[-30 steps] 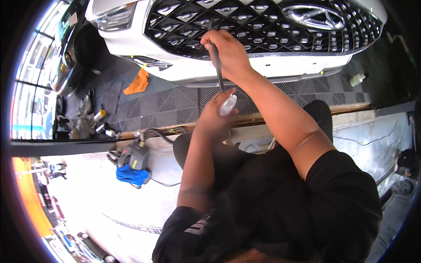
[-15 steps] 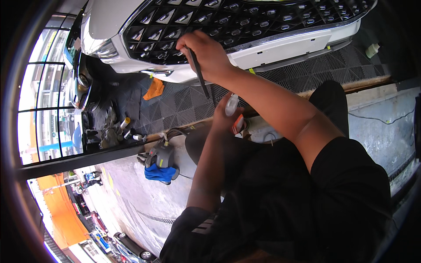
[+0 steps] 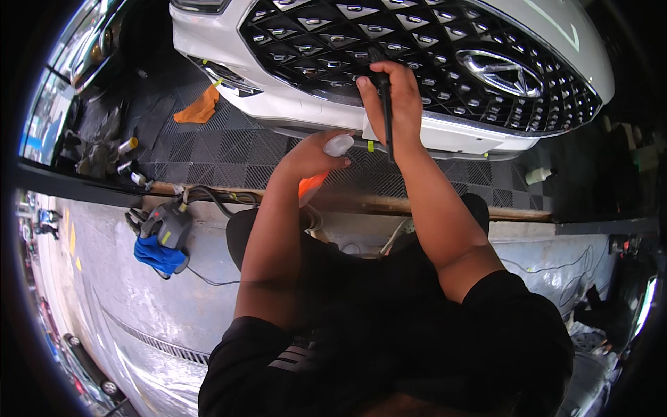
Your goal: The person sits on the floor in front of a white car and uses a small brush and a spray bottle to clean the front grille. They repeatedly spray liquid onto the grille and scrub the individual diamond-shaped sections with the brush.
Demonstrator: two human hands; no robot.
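My right hand is closed round the black handle of a slim brush. Its dark head meets the black grille of a white car, left of the chrome emblem; whether the tip touches is hard to make out. Lower and to the left, my left hand grips a bottle with an orange body and a pale, translucent top. My fingers hide much of that bottle. It stays a little in front of the white bumper, apart from it.
An orange cloth hangs by the bumper's left corner. Bottles lie on the dark tiled floor at left, and a pale bottle at right. A grey machine with a hose and blue cloth stands at lower left.
My right hand has moved right along the grille with the brush, which now stands more upright. My left hand with the bottle has come nearer the bumper. The whole view has turned.
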